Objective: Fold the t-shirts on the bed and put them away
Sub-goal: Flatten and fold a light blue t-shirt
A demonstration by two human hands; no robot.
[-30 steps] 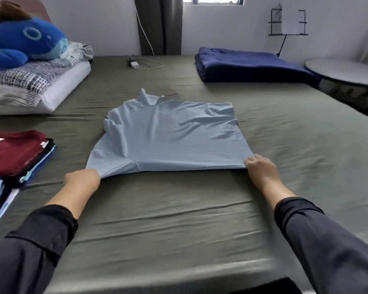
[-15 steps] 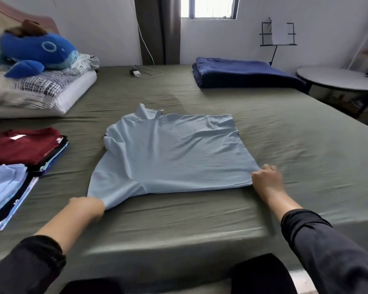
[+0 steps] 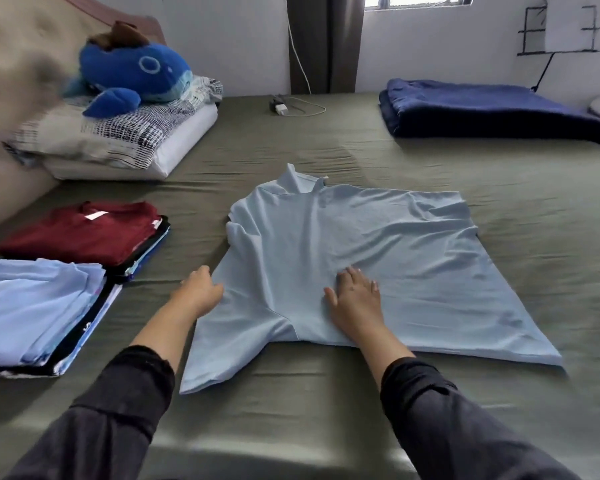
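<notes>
A light blue t-shirt [image 3: 388,258] lies spread and wrinkled on the olive-green bed [image 3: 326,403], collar pointing away from me, one sleeve reaching toward the near edge. My right hand [image 3: 355,299] lies flat on the shirt's middle near its lower hem, fingers straight. My left hand [image 3: 201,289] touches the shirt's left edge by the sleeve; how its fingers lie is unclear. To the left are two stacks of folded shirts: one topped by a dark red shirt [image 3: 84,230], one topped by a light blue shirt [image 3: 35,303].
A pillow pile [image 3: 118,140] with a blue plush whale [image 3: 132,74] sits at the far left. A folded navy blanket [image 3: 482,109] lies far right. A charger and white cable [image 3: 284,107] rest by the wall. A padded headboard rises at left.
Both hands let go of the shirt's near corners and moved onto it: the right to its middle, the left to its left edge. The view has shifted closer and rightward over the bed.
</notes>
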